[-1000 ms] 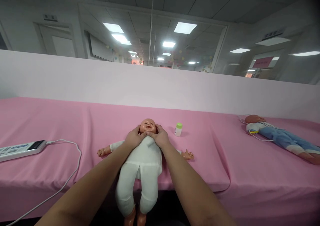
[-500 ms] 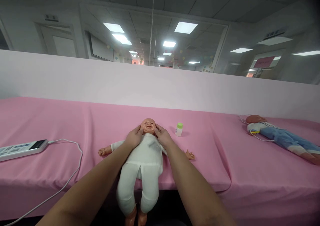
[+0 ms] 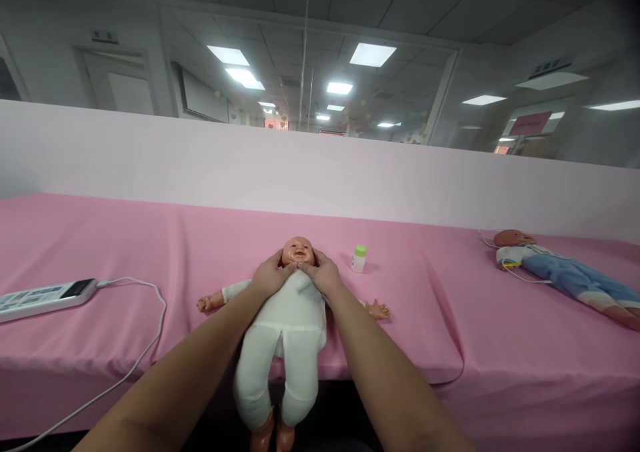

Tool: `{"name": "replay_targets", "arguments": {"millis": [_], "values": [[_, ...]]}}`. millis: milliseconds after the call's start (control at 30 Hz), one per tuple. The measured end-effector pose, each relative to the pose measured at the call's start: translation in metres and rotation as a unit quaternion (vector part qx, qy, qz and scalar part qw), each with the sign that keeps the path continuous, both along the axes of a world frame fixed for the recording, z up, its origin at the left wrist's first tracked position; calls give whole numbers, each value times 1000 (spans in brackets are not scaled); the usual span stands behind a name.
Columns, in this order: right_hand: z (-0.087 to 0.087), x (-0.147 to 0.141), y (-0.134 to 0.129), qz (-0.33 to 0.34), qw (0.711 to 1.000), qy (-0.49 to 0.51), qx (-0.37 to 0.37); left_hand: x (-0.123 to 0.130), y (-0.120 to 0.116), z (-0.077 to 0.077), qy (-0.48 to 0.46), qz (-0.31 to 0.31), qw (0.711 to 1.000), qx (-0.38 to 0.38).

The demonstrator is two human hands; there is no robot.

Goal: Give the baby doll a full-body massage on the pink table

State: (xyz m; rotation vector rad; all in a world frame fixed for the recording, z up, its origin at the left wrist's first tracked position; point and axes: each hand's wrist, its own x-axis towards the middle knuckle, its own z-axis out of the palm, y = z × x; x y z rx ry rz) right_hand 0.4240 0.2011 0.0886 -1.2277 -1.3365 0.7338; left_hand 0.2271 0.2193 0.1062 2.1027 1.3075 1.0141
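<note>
A baby doll point(image 3: 290, 319) in a white suit lies on its back on the pink cloth, its legs hanging past the front edge. My left hand point(image 3: 270, 275) is curled round the left side of the doll's head and neck, and my right hand point(image 3: 323, 273) round the right side. Both thumbs meet under the chin at the collar. The other fingers are partly hidden beside and behind the head. A small white bottle with a green cap point(image 3: 359, 259) stands to the right of my right hand.
The bed is covered with pink cloth point(image 3: 115, 239). At the left lies a white device point(image 3: 47, 300) with a cable running off the front edge. A second doll point(image 3: 565, 272) in blue trousers lies far right. Behind rises a low white wall point(image 3: 320, 172) with glass above.
Both thumbs have moved inward from the sides of the doll's face to under its chin. The doll, bottle and device stay where they were.
</note>
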Motion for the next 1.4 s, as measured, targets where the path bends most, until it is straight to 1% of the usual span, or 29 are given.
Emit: {"name": "replay_targets", "arguments": {"millis": [300, 400, 533, 600, 700, 800, 967, 1067, 1233, 1333, 1400], "values": [[-5, 9, 8, 87, 995, 36, 25, -2, 7, -6, -27, -6, 1000, 8], [-7, 11, 10, 82, 996, 35, 21, -2, 11, -11, -34, 0, 999, 4], [-8, 11, 11, 53, 998, 37, -2, -1, 14, -14, -42, 33, 999, 3], [-7, 10, 9, 46, 999, 27, 3, -1, 12, -12, -36, 33, 999, 2], [-4, 6, 3, 28, 1000, 4, 14, 0, 6, -6, -11, 12, 1000, 0], [-3, 2, 0, 1, 1000, -13, 7, 0, 0, 0, 9, 11, 1000, 0], [-8, 2, 7, -22, 1000, -14, -5, 1, -3, 2, 9, 16, 1000, -3], [-13, 4, 12, -6, 1000, 11, -4, 0, -1, 0, 1, 8, 1000, -4], [-15, 9, 15, 57, 997, 56, 10, -2, 7, -8, -12, 12, 1000, 4], [-14, 11, 15, 63, 997, 54, 14, -3, 13, -13, -32, 7, 999, 0], [-12, 12, 14, 58, 997, 54, 8, -2, 14, -14, -42, 15, 999, -5]]}}
